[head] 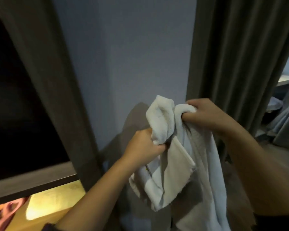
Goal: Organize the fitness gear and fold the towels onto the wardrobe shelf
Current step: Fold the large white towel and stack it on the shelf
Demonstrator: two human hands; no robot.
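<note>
A white towel (177, 165) hangs bunched in front of me, held up in the air by both hands. My left hand (143, 144) grips a gathered fold of it at the lower left. Higher and to the right, my right hand (205, 114) clutches another fold with its fingers curled round the cloth. The rest of the towel droops down past the bottom of the view. The wardrobe frame (60, 90) stands at the left, with a dark opening (15, 105) and a wooden shelf (45, 177) below it.
A plain grey wall (132, 55) is straight ahead. Dark curtains (237, 60) hang at the right, with pale bedding (284, 120) beyond them. A lit yellowish surface (57, 200) and a pink patterned thing (5, 214) lie under the shelf at the lower left.
</note>
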